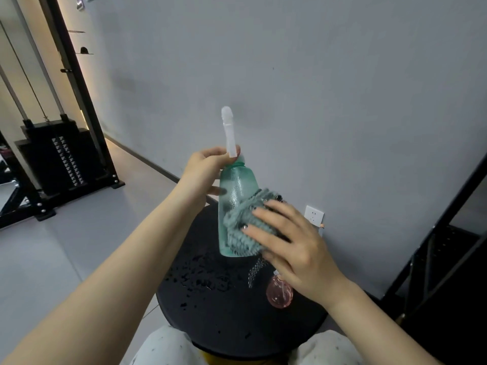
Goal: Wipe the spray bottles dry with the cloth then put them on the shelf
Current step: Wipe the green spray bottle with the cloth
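- at the far left we see a black weight machine [60, 159] on the floor.
- our left hand [204, 171] grips the neck of the green spray bottle [235, 204], fingers curled around it, and holds it above the far edge of the round black table [210, 320].
- our right hand [292, 243] presses the grey cloth [246, 225] on the bottle side, fingers rather straight.
- a pink spray bottle [279, 292] lies near the table's right edge, partly under our right hand.
- water drops [200, 275] are on the middle of the table.

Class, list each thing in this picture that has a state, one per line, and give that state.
Green spray bottle: held up, still beaded with drops.
Cloth: pressed against the green bottle.
Pink spray bottle: resting on the table.
Round table: wet with droplets.
Left hand: gripping the green bottle's neck.
Right hand: pressing the cloth.
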A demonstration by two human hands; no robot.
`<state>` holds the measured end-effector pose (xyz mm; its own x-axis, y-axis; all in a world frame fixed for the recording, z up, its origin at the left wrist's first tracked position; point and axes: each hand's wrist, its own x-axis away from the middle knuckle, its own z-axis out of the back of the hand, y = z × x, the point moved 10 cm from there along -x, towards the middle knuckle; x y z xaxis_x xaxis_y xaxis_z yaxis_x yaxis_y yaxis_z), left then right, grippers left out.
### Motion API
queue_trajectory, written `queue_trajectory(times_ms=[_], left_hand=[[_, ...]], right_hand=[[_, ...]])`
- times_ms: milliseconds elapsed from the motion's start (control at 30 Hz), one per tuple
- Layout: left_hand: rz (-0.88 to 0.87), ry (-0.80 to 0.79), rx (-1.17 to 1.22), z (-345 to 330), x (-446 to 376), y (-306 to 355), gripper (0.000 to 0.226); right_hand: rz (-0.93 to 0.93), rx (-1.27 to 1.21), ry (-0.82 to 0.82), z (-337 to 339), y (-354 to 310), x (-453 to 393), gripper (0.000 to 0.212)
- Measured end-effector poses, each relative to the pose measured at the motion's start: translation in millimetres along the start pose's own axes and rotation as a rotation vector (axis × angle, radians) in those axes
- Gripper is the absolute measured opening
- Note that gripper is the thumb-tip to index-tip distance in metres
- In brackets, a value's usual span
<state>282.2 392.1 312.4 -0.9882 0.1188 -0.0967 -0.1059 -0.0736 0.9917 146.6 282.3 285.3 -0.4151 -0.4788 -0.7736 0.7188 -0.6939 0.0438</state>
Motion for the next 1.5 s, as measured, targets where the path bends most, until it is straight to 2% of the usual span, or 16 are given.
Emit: queue_trajectory(times_ms=[67, 133, 233, 333, 400, 533, 667, 900, 967, 1133, 1200, 1333, 1500], left_hand=[[0.01, -0.031, -0.005, -4.8, 1.5, -1.7, 0.01], [0.018, -0.068, -0.014, -12.3, 3.4, -4.1, 0.013], [0.042, -0.112, -0.009, -21.6, 6.8, -7.1, 0.012], [0.048, -0.129, 0.012, -25.7, 6.5, -6.6, 0.022], [0.051, -0.126, 0.037, -23.8, 3.9, -6.3, 0.024], [0.043, -0.151, 0.081, -20.3, -0.6, -3.2, 0.024], [-0.001, -0.097, 0.083, -10.7, -2.6, 7.1, 0.019], [-0.027, -0.117, 0.053, -14.5, 2.5, 11.1, 0.018], [-0.014, -0.143, 0.051, -19.7, 5.1, 9.0, 0.02], [-0.013, -0.149, 0.032, -28.1, 10.6, 8.2, 0.022], [-0.012, -0.155, 0.031, -29.9, 12.0, 7.6, 0.023], [0.004, -0.173, 0.028, -27.1, 11.4, 3.4, 0.021], [-0.002, -0.139, 0.035, -18.4, 10.6, 3.1, 0.018]], right_hand=[[0.11, 0.068, 0.0, 4.3, -13.1, 0.8, 0.025], [0.127, 0.114, -0.008, 5.1, -13.6, -7.4, 0.024], [-0.037, 0.085, 0.02, 10.3, 10.2, -30.4, 0.03], [-0.31, -0.137, 0.109, 21.4, 42.1, -45.3, 0.038], [-0.352, -0.194, 0.117, 21.1, 44.3, -47.8, 0.039], [-0.22, -0.068, 0.057, 19.1, 21.0, -41.3, 0.037], [-0.097, 0.001, 0.003, 16.0, 3.3, -28.3, 0.034], [0.0, 0.021, -0.009, 18.8, -7.8, -23.9, 0.029], [-0.061, 0.006, 0.018, 22.2, 0.3, -30.6, 0.028], [-0.359, -0.168, 0.137, 31.2, 31.1, -41.8, 0.035], [-0.412, -0.212, 0.163, 30.3, 32.6, -41.0, 0.036], [-0.285, -0.103, 0.131, 29.2, 11.0, -31.5, 0.033], [0.006, 0.047, -0.048, 13.9, -23.8, 0.8, 0.028]])
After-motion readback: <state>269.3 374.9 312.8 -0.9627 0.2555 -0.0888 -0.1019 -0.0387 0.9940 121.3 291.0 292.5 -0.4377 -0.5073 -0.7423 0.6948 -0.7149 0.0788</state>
